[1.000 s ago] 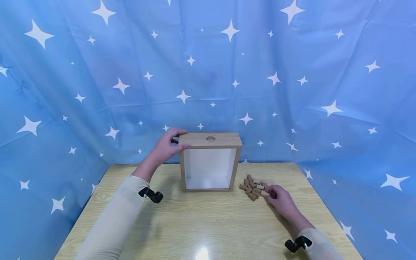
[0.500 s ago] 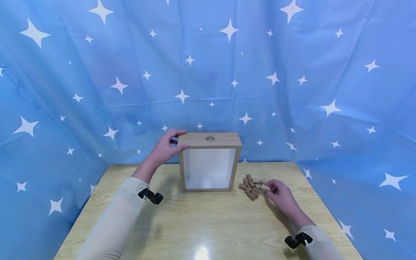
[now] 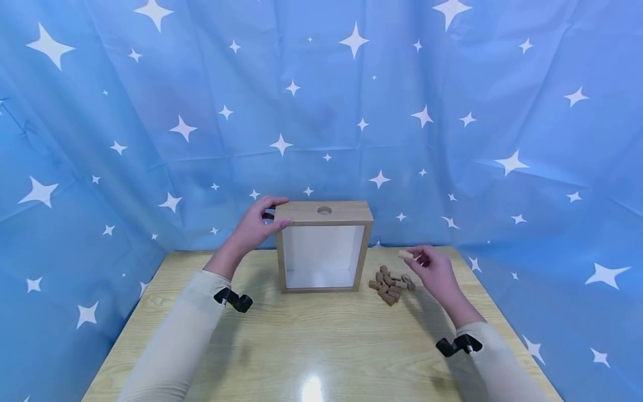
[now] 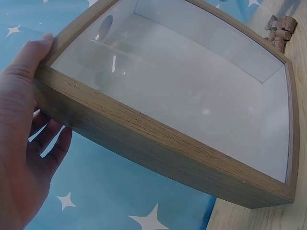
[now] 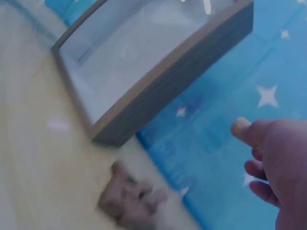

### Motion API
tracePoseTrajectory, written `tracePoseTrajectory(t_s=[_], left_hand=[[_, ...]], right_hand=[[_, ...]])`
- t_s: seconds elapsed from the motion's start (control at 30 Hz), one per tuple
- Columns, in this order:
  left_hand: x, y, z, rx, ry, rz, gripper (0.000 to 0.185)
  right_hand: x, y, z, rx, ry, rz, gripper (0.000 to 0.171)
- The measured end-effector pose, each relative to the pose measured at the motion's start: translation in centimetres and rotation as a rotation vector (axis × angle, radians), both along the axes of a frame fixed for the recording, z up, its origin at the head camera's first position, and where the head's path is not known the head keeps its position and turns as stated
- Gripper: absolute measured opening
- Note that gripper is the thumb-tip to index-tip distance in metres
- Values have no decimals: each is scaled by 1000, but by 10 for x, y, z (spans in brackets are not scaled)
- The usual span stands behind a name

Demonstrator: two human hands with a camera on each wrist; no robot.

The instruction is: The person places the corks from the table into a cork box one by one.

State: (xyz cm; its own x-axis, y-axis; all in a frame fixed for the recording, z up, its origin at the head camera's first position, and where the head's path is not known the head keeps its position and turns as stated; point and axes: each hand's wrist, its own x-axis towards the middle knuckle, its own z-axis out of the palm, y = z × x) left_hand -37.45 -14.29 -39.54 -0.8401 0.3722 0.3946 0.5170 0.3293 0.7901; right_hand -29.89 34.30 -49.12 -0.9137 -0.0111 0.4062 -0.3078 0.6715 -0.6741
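Note:
A shallow wooden shadow box [image 3: 351,211] with a clear front and white inside stands upright on the table, a round hole in its top. My left hand [image 3: 253,226] grips its upper left corner, thumb at the front edge and fingers round the side and back. To the right, my right hand [image 3: 436,273] pinches a pale cork [image 3: 405,254] between thumb and fingers, raised over the table. Below it lies a small heap of brown corks [image 3: 385,286], next to the box. The right wrist view is blurred, with the box's wooden side [image 5: 177,72] ahead of the hand.
The light wood table [image 3: 301,340] ends at a back edge close behind the box. A blue curtain [image 3: 321,111] with white stars hangs behind it and along both sides. A black camera mount [image 3: 233,300] sits on the left wrist, another on the right wrist.
My right hand has taken a cork from the heap and lifted it up and away from the table. The left hand keeps its grip on the box, which stays in place.

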Motion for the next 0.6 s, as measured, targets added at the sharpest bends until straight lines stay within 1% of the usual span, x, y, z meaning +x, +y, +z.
tracePoseTrajectory(t_s=[0.23,0.4,0.6], left_hand=[[1,2,-2,-5,2,8,61],[1,2,-5,16,3,-3,59],[0,2,-5,26,-2,4,58]], right_hand=[[-7,-19,38,-120,53,4,24],[-9,-30,59,-147,87,22,26],[-15,-40,77,-173,122,45,28]])
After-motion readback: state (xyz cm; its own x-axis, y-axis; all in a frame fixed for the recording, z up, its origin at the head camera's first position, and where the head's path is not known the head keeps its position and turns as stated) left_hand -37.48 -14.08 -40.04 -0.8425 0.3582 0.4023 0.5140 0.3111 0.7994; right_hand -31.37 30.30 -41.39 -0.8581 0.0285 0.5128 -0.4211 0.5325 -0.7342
